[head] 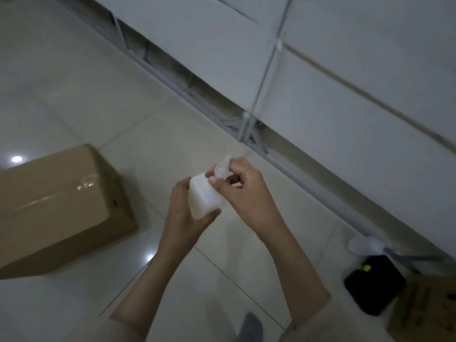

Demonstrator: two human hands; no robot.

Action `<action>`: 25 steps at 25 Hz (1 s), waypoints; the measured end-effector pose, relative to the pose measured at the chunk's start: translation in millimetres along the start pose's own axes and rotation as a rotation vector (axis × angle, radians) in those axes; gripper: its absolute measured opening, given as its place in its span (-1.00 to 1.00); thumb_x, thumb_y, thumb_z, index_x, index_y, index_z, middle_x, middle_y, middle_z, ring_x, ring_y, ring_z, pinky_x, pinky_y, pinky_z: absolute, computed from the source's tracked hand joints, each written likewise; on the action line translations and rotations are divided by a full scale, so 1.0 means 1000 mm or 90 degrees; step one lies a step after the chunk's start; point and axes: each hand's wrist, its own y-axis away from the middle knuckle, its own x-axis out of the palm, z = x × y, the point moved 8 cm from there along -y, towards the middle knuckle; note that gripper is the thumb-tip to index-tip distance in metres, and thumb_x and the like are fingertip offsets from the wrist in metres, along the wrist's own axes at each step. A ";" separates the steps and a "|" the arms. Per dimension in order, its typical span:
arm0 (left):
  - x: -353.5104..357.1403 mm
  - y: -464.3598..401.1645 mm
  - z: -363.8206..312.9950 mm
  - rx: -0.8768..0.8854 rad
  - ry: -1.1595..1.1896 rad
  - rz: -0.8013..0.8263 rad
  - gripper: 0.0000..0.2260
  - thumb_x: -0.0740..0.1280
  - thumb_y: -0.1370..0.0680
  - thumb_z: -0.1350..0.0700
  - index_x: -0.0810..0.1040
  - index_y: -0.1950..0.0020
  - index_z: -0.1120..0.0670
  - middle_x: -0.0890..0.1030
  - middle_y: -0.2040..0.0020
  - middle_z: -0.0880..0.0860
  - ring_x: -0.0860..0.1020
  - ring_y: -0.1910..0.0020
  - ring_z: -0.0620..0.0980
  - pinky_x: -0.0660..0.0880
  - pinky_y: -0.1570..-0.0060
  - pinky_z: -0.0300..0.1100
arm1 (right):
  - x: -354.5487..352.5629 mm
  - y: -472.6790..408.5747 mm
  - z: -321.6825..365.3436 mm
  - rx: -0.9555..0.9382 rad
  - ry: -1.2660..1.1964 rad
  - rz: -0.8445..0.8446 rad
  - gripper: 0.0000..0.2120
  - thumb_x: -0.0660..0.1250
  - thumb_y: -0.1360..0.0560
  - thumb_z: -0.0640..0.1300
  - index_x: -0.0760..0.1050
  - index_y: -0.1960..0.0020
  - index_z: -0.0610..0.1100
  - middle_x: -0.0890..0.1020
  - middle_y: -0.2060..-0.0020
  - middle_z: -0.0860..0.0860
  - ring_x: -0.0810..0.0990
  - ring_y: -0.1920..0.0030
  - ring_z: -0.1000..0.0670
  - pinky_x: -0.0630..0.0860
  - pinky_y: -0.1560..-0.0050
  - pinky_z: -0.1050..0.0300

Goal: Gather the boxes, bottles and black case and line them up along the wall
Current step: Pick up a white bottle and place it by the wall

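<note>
I hold a small white plastic bottle (203,197) in mid-air above the floor. My left hand (185,213) grips its body from below and the left. My right hand (243,191) pinches the clear pump or cap (222,166) at its top. A large taped brown cardboard box (56,208) stands on the floor to the left. A black case (373,283) with a yellow-green mark lies on the floor at the lower right, close to the wall (345,77). Beside the case, a smaller brown box (424,309) is cut off by the right edge.
A pale tiled floor (138,114) runs up to a grey wall base with a metal frame (249,134). A white rounded object (362,244) and a grey rod lie by the wall behind the black case. My grey shoe (251,327) shows at the bottom.
</note>
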 end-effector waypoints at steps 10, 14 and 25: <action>0.288 0.006 -0.050 0.014 -0.158 0.336 -0.49 0.41 -0.43 0.20 0.31 -0.33 0.15 0.41 -0.29 0.12 0.43 -0.21 0.04 0.35 -0.15 -0.22 | -0.233 0.067 -0.226 0.253 -0.085 -0.202 -0.93 0.37 -0.42 -0.29 0.56 0.11 -0.18 0.54 -0.02 -0.11 0.50 0.13 0.11 0.36 0.17 0.55; 0.348 -0.004 -0.025 -0.007 -0.204 0.397 -0.71 0.29 -0.53 0.19 0.43 -0.25 0.09 0.44 -0.27 0.11 0.44 -0.18 0.01 0.33 -0.09 -0.21 | -0.274 0.104 -0.337 0.383 -0.195 -0.338 -0.92 0.34 -0.41 -0.39 0.55 0.12 -0.29 0.58 0.12 -0.10 0.53 0.21 0.11 0.41 0.24 0.48; 0.489 -0.040 0.122 -0.020 -0.314 0.505 -0.78 0.24 -0.54 0.26 0.49 -0.17 0.15 0.51 -0.23 0.17 0.51 -0.15 0.12 0.38 -0.08 -0.18 | -0.325 0.150 -0.617 0.629 -0.309 -0.553 -0.69 0.24 -0.54 -0.17 0.46 -0.16 -0.38 0.56 -0.06 -0.25 0.55 0.01 -0.09 0.47 -0.22 -0.04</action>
